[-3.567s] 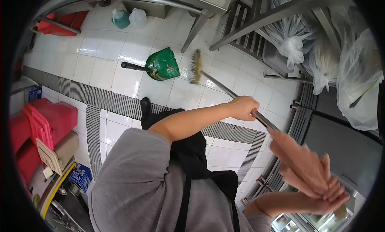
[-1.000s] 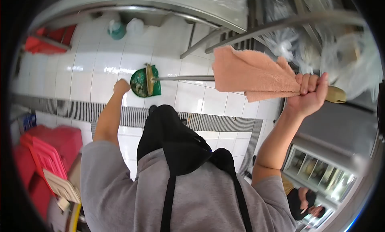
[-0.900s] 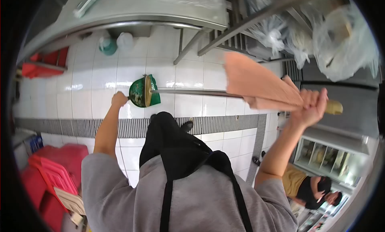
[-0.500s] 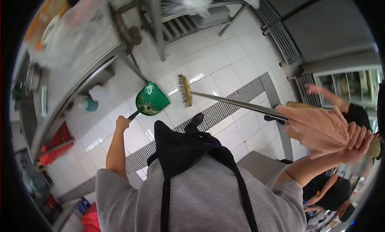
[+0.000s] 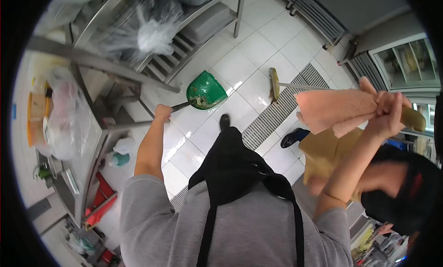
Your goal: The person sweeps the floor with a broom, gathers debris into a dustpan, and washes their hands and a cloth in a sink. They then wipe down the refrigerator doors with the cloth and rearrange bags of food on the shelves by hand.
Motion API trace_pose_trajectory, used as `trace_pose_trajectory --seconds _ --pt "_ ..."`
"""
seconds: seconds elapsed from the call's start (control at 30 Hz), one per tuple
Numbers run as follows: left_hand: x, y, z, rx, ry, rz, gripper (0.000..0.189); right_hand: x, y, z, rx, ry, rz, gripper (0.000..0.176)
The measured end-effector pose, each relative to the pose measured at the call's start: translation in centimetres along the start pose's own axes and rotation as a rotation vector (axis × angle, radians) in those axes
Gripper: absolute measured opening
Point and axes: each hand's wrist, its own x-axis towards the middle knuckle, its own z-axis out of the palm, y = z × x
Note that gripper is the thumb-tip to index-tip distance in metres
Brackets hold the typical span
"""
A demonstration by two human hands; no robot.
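Note:
My left hand [image 5: 163, 112] is closed round the dark handle [image 5: 183, 105] of a green dustpan [image 5: 213, 88]. Bits of debris lie inside the pan, near its handle end. On the right, my right hand [image 5: 390, 111] grips the upper end of a long-handled broom, together with a pinkish-orange cloth [image 5: 334, 109] that hangs over the pole and hides part of it. The metal pole [image 5: 302, 86] runs left to the yellowish broom head [image 5: 275, 82], whose bristles face the dustpan across a gap of tiles.
A person in black [image 5: 401, 184] stands close on my right. Metal racks bearing plastic bags [image 5: 157, 36] and a steel counter [image 5: 94, 142] are on the left. A floor drain grate [image 5: 277, 115] crosses the white tiles. A glass-fronted cabinet [image 5: 406, 64] stands far right.
The view has turned and moved forward. Dustpan and broom head both appear farther right and higher, still apart. The person on my right is now much nearer. Both hands keep their grips.

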Motion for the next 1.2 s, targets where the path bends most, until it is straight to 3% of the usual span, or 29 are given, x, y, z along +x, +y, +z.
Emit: trace_pose_trajectory --seconds 0.1,0.23,0.3,0.33,0.4,0.53,0.6,0.73,0.83,0.9,0.93,0.97,1.0,1.03,1.07,1.1,1.13,1.17,1.2 --pt "1.9 9.9 -0.3 0.169 -0.027 0.149 0.015 2.6 3.4 1.0 -0.004 0.081 -0.011 0.017" --pt "8.3 17.4 2.9 0.390 -0.093 0.260 0.016 7.3 6.0 -0.3 -0.078 0.178 0.013 0.019" --pt "11.3 21.4 3.3 0.665 -0.087 0.534 0.019 9.3 6.9 -1.6 -0.081 0.222 0.013 0.017" --pt "11.9 24.4 3.4 0.681 -0.071 0.576 0.019 9.9 7.2 -2.5 -0.088 0.259 -0.015 0.017" --pt "10.9 29.0 4.0 0.730 -0.183 0.399 0.021 10.7 7.4 -4.1 -0.088 0.251 -0.019 0.016" --pt "12.1 35.5 6.0 0.873 -0.084 0.497 0.024 11.1 7.7 -6.9 -0.182 0.362 -0.042 0.019" --pt "12.6 38.4 6.6 0.894 -0.082 0.417 0.028 11.5 7.3 -8.9 -0.234 0.389 -0.050 0.018" --pt "13.2 42.3 8.6 1.038 -0.070 0.419 0.028 13.2 7.6 -10.7 -0.176 0.319 -0.070 0.015" --pt "14.8 44.1 11.7 1.118 0.122 0.555 0.027 15.1 9.9 -10.0 -0.182 0.353 -0.062 0.014" --pt "7.6 49.3 12.4 1.178 0.110 0.727 0.037 17.0 12.1 -9.5 -0.109 0.377 -0.065 0.012" --pt "3.6 51.8 14.0 0.970 0.062 0.740 0.051 18.0 13.3 -9.3 -0.161 0.388 -0.069 0.011" --pt "0.9 52.9 16.6 0.549 -0.101 0.993 0.064 19.3 14.7 -9.0 -0.139 0.360 -0.041 0.009" --pt "-4.0 54.3 19.9 0.115 -0.407 1.092 0.075 20.6 15.3 -9.8 -0.119 0.332 -0.021 0.009" --pt "-11.5 57.5 19.7 -0.121 -0.734 1.042 0.088 22.1 16.9 -8.9 -0.137 0.381 0.038 0.009" --pt "-16.0 59.5 20.9 -0.226 -0.784 1.413 0.105 23.5 18.4 -8.0 -0.161 0.428 0.105 0.011" --pt "-21.6 61.8 19.9 -0.489 -0.914 1.470 0.113 24.9 19.8 -7.4 -0.109 0.287 0.152 0.015" --pt "-25.1 63.5 20.0 -0.599 -0.881 1.576 0.117 26.1 21.3 -6.1 -0.014 0.228 0.189 0.017" --pt "-28.3 65.1 18.9 -0.694 -0.674 1.628 0.101 27.0 22.1 -5.0 0.076 0.050 0.218 0.017" --pt "-28.2 66.1 19.5 -0.709 -0.594 1.617 0.101 27.6 22.7 -4.3 0.167 -0.132 0.246 0.017"
